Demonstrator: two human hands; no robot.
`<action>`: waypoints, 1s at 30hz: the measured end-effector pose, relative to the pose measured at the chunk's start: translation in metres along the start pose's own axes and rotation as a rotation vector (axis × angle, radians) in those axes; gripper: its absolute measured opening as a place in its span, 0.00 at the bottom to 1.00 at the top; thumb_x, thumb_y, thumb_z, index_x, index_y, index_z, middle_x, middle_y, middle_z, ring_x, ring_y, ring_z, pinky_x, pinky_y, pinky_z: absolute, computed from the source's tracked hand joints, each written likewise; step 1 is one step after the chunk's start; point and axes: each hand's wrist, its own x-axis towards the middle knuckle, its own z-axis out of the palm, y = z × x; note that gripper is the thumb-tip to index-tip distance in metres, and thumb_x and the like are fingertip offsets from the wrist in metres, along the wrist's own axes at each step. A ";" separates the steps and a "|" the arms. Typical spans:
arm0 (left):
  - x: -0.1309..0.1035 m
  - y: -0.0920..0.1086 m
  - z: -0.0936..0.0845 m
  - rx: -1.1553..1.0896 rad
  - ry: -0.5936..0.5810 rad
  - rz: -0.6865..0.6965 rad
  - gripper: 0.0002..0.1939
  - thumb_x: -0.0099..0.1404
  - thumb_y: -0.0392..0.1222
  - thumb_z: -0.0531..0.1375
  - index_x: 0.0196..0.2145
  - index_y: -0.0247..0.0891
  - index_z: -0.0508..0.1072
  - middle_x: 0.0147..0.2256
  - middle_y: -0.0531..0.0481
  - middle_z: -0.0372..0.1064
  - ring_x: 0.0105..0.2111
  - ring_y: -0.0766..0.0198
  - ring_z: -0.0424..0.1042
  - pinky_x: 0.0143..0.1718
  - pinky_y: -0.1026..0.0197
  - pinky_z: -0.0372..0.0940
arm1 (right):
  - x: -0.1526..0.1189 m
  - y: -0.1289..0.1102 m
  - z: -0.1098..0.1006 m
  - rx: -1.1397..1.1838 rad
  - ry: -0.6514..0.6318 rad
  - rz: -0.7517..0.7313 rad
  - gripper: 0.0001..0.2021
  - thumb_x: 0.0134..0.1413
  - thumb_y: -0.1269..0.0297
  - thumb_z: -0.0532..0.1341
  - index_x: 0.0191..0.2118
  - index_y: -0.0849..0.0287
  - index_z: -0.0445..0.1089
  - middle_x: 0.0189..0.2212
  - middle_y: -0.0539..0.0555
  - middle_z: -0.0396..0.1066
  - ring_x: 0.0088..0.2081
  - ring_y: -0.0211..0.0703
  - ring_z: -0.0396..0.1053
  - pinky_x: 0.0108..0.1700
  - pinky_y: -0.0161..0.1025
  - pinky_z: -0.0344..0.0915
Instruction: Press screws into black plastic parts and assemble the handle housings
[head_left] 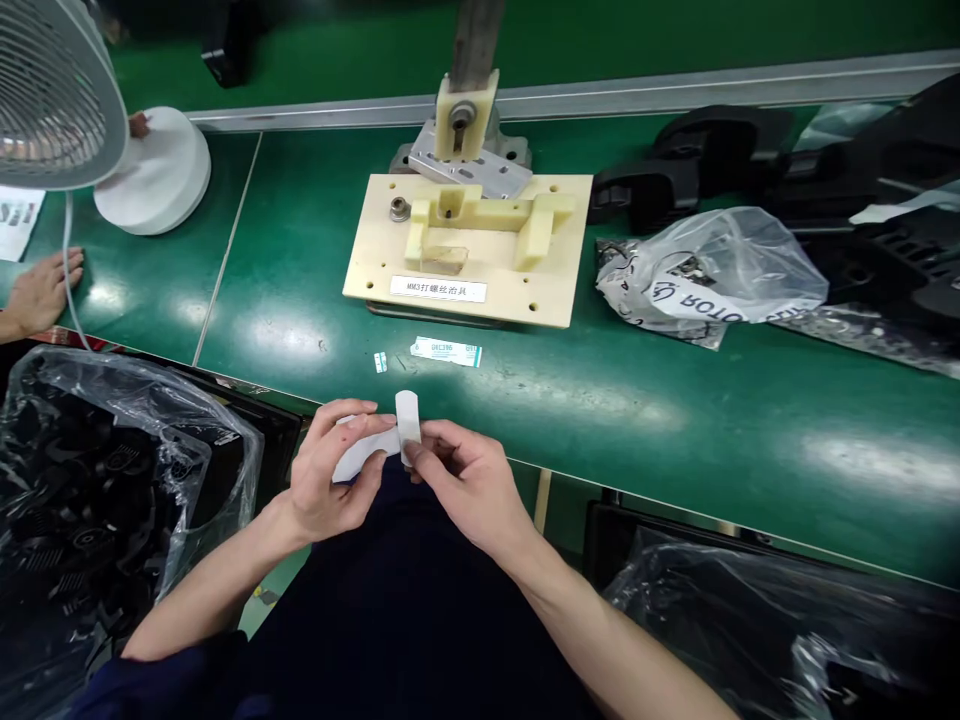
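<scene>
My left hand (pixel 334 465) is closed, its thumb and fingertips pinching a flat white strip (pixel 367 453). A small red spot shows on one of its fingers. My right hand (pixel 472 475) pinches the lower part of an upright white adhesive bandage (pixel 407 415) with a rounded top end. The two white pieces meet between my fingertips; whether they are joined I cannot tell. Just beyond my hands, on the green bench, lie a torn white-and-teal wrapper (pixel 446 352) and a small scrap of it (pixel 380 362).
A cream screw fixture (pixel 360 240) stands under a press clamp (pixel 466 115). Plastic bags of small parts (pixel 720 270) and black molded parts (pixel 690 170) lie right. A fan (pixel 154 170) and another person's hand (pixel 46 292) are left. Bag-lined bins (pixel 225 430) flank me below the bench edge.
</scene>
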 end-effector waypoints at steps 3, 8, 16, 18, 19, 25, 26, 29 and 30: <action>0.003 0.000 -0.001 -0.057 -0.067 -0.035 0.37 0.62 0.27 0.58 0.66 0.40 0.52 0.41 0.41 0.77 0.46 0.54 0.73 0.46 0.45 0.70 | -0.001 -0.004 0.000 -0.085 -0.072 -0.052 0.08 0.55 0.66 0.58 0.26 0.59 0.68 0.17 0.46 0.60 0.22 0.34 0.61 0.27 0.35 0.59; -0.003 0.003 -0.001 -0.180 -0.066 -0.204 0.35 0.63 0.29 0.59 0.65 0.41 0.54 0.41 0.43 0.76 0.43 0.58 0.75 0.47 0.51 0.71 | 0.000 -0.004 0.003 -0.089 -0.106 -0.095 0.07 0.56 0.66 0.58 0.29 0.59 0.71 0.18 0.46 0.60 0.22 0.34 0.59 0.27 0.35 0.58; -0.008 0.009 -0.001 -0.553 0.083 -0.687 0.25 0.64 0.32 0.62 0.57 0.44 0.64 0.33 0.52 0.76 0.37 0.66 0.76 0.43 0.62 0.70 | 0.003 -0.002 0.008 -0.160 -0.108 -0.136 0.08 0.56 0.67 0.58 0.30 0.60 0.73 0.18 0.47 0.62 0.22 0.33 0.56 0.26 0.34 0.56; -0.008 0.010 0.000 -0.654 0.108 -0.796 0.23 0.63 0.34 0.63 0.55 0.43 0.66 0.33 0.52 0.76 0.36 0.66 0.76 0.41 0.64 0.71 | 0.003 -0.002 0.009 -0.181 -0.104 -0.142 0.08 0.56 0.67 0.58 0.32 0.60 0.74 0.20 0.48 0.65 0.22 0.34 0.58 0.27 0.34 0.58; -0.007 0.010 0.001 -0.693 0.119 -0.832 0.23 0.63 0.34 0.64 0.54 0.42 0.66 0.32 0.52 0.76 0.35 0.66 0.76 0.40 0.64 0.71 | 0.003 -0.002 0.009 -0.191 -0.102 -0.145 0.08 0.57 0.67 0.58 0.32 0.59 0.75 0.21 0.48 0.66 0.23 0.35 0.60 0.28 0.35 0.59; -0.007 0.008 0.002 -0.775 0.132 -0.852 0.23 0.61 0.36 0.65 0.53 0.41 0.67 0.33 0.52 0.75 0.34 0.66 0.75 0.39 0.63 0.71 | 0.005 -0.002 0.009 -0.276 -0.078 -0.158 0.09 0.57 0.68 0.57 0.30 0.58 0.74 0.22 0.50 0.69 0.24 0.37 0.64 0.29 0.36 0.60; -0.007 0.008 0.002 -0.775 0.121 -0.849 0.23 0.61 0.36 0.65 0.54 0.41 0.67 0.33 0.51 0.76 0.34 0.66 0.75 0.40 0.63 0.71 | 0.004 -0.001 0.009 -0.291 -0.075 -0.159 0.09 0.57 0.69 0.57 0.29 0.58 0.73 0.21 0.50 0.69 0.24 0.37 0.64 0.29 0.36 0.60; -0.007 0.010 0.003 -0.740 0.133 -0.880 0.24 0.60 0.37 0.66 0.53 0.40 0.67 0.32 0.51 0.75 0.33 0.65 0.75 0.39 0.62 0.71 | 0.004 0.000 0.009 -0.325 -0.079 -0.168 0.09 0.57 0.69 0.57 0.28 0.57 0.72 0.22 0.50 0.69 0.24 0.38 0.64 0.29 0.36 0.60; -0.007 0.010 0.003 -0.727 0.158 -0.902 0.23 0.60 0.38 0.66 0.52 0.40 0.68 0.31 0.51 0.75 0.32 0.65 0.75 0.38 0.62 0.71 | 0.004 0.000 0.010 -0.335 -0.084 -0.175 0.09 0.57 0.69 0.57 0.28 0.57 0.72 0.22 0.50 0.69 0.24 0.38 0.64 0.29 0.36 0.60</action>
